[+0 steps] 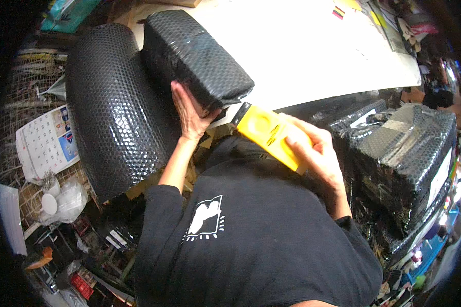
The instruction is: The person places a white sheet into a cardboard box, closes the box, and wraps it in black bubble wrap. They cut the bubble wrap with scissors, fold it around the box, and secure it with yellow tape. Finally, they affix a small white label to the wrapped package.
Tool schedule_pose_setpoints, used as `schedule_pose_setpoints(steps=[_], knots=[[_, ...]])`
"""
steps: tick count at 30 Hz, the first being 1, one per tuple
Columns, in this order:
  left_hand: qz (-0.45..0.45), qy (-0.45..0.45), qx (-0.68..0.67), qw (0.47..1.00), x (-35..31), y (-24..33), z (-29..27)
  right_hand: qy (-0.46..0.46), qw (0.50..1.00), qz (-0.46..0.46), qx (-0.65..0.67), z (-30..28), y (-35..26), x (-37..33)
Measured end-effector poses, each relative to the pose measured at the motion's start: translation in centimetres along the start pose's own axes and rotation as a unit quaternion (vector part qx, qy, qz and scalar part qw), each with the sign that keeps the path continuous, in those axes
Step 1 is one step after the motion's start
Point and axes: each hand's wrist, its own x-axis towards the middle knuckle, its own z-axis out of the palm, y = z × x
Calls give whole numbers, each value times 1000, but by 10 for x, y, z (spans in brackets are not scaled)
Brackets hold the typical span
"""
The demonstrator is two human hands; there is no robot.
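A box-shaped parcel (200,56) in black bubble wrap lies slanted at the near left edge of the white table. My left hand (189,115) holds its near end, the fingers stretched along the left side and the thumb under the lower corner. In my right hand (315,148) is a yellow plastic tool (266,130), long and flat, with a black end and dark print. The fingers close round its near right end. Its black end points at the parcel's near corner, just below it; whether they touch I cannot tell.
Left of the parcel stands a big roll of black bubble wrap (112,112). Wrapped parcels (404,148) are stacked at my right. The white tabletop (312,51) stretches away ahead. A paper calendar (48,143) hangs on wire mesh at the left, above a clear plastic bag (69,202).
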Motion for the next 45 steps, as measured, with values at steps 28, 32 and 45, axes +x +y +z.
schedule_pose_setpoints(steps=[28, 32, 45], knots=[[256, -348, 68, 899, 96, 35, -56, 17, 996, -53, -76, 3, 61, -7], [260, -403, 130, 868, 107, 46, -62, 41, 997, -36, -50, -2, 104, -5], [352, -424, -31, 834, 214, 138, -96, 108, 986, -119, 33, -44, 24, -33]])
